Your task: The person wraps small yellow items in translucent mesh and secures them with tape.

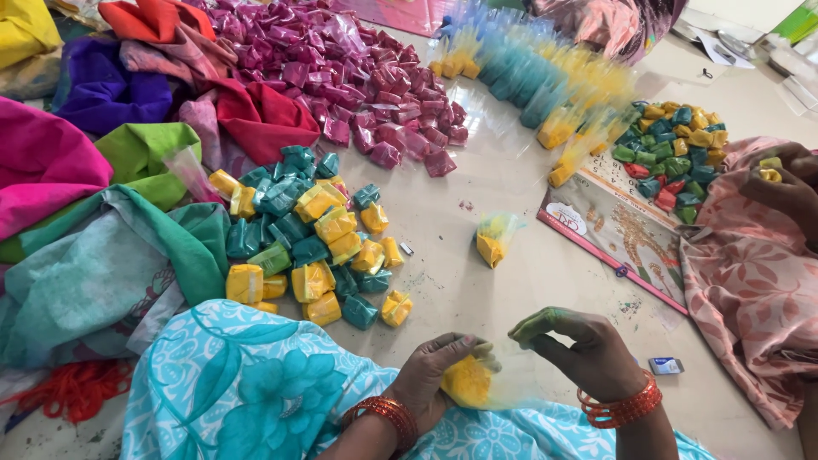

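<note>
Both hands working a yellow powder packet (468,381) at lap, near bottom centre.
L hand (434,375) is cupping it; R hand (579,349) is pinching its clear plastic top. Beyond: loose yellow packet (492,245), yellow/teal packet pile (311,238), pink packet heap (358,77).

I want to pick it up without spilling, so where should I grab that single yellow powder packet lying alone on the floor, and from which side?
Probably best to pinch the loose yellow packet by its empty clear plastic top, coming from above. The powder sits bunched at the lower end, while the upper film looks slack and unfilled, so it offers a grip. The floor around it is bare, leaving room on every side.
</note>
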